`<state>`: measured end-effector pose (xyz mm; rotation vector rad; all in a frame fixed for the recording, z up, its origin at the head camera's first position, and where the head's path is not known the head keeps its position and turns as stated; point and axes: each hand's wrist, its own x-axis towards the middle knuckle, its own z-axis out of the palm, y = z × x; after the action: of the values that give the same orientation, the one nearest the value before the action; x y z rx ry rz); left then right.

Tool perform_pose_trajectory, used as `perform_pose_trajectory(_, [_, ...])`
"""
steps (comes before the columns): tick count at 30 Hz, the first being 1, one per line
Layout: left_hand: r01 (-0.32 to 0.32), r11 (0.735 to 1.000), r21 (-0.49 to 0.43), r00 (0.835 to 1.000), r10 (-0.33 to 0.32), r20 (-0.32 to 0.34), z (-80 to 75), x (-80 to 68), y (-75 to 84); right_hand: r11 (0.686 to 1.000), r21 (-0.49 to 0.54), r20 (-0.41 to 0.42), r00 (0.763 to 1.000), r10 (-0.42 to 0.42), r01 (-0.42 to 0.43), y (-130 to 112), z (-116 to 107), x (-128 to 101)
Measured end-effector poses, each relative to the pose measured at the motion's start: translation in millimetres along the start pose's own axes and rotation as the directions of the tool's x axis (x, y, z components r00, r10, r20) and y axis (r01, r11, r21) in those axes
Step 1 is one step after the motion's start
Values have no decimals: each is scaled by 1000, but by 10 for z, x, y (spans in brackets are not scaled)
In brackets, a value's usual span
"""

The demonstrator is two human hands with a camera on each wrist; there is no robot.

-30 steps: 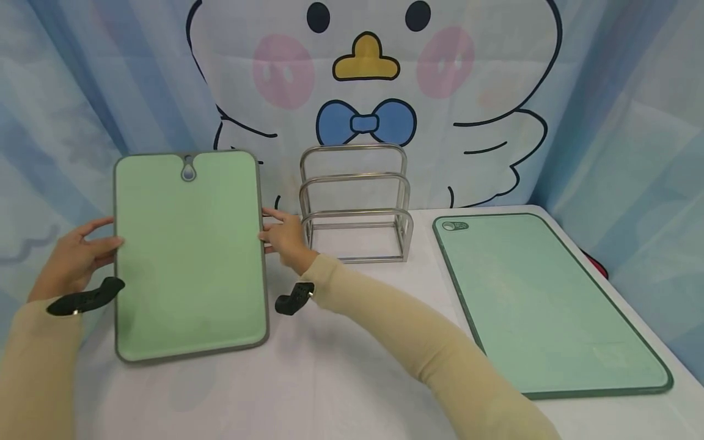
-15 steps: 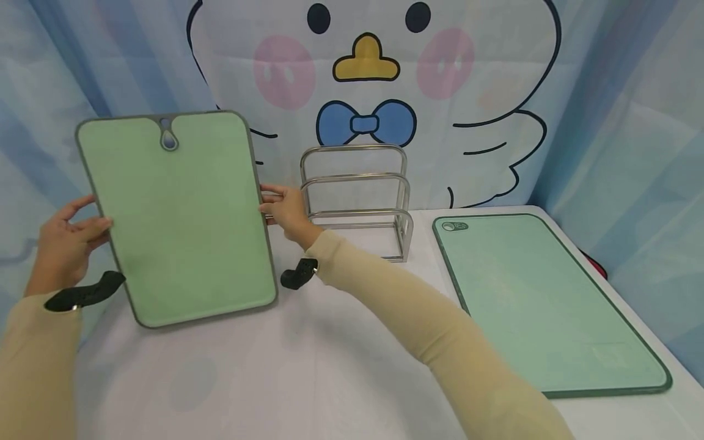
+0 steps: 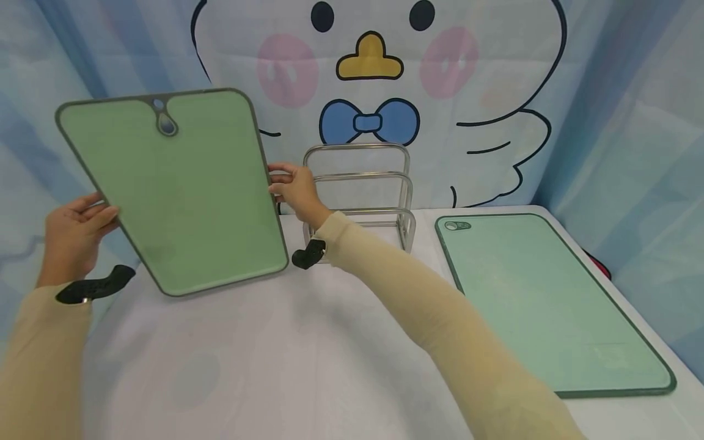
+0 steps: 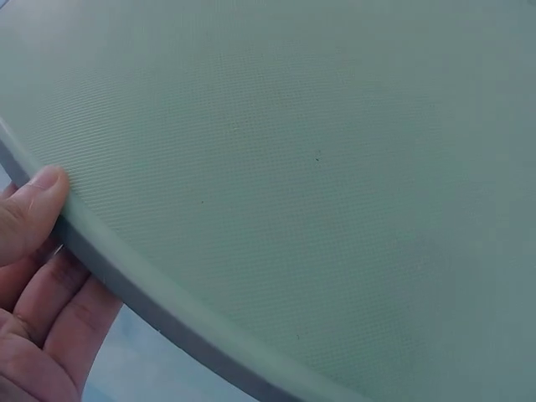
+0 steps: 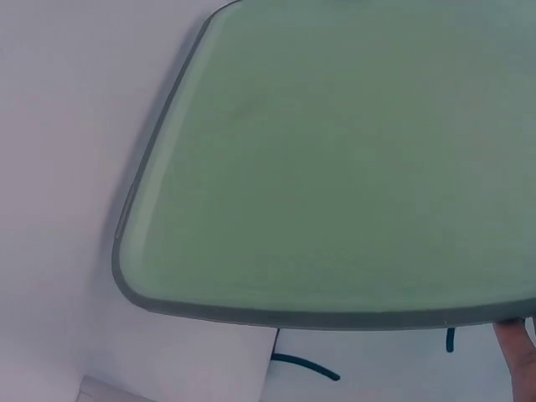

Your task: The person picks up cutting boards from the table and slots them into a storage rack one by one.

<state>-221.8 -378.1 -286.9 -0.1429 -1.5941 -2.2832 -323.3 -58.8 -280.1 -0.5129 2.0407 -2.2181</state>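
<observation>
Raised above the table's left side, a light green cutting board [image 3: 187,195] with a grey rim and a teardrop hole near its top is tilted. My left hand [image 3: 71,238] grips its left edge; in the left wrist view the thumb [image 4: 38,209] presses the front face, other fingers behind the rim. On the opposite edge, my right hand [image 3: 299,192] pinches the board, and its fingers [image 5: 517,360] barely show in the right wrist view. Just behind the right hand and wrist stands a metal wire rack [image 3: 365,175], partly hidden by them.
A second, larger green cutting board [image 3: 550,305] with a dark green rim lies flat at the right of the white table [image 3: 264,366]. Behind the table hangs a blue and white curtain [image 3: 495,61] with a cartoon bird. A small red thing [image 3: 596,264] shows past the right edge.
Both hands have lifted the light green cutting board up and away, and it has tilted with its lower end swinging right. The rack and the other board stay put.
</observation>
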Motion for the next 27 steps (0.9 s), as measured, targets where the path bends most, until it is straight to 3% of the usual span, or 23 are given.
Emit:
perform_pose_trajectory(12, [-76, 996, -47, 997, 75, -19, 182, 67, -18, 996, -74, -56, 997, -58, 54, -103, -83, 81])
perform_pose_trajectory(27, [-162, 982, -94, 987, 159, -37, 352, 159, -75, 979, -190, -41, 995, -88, 78, -177, -218, 201])
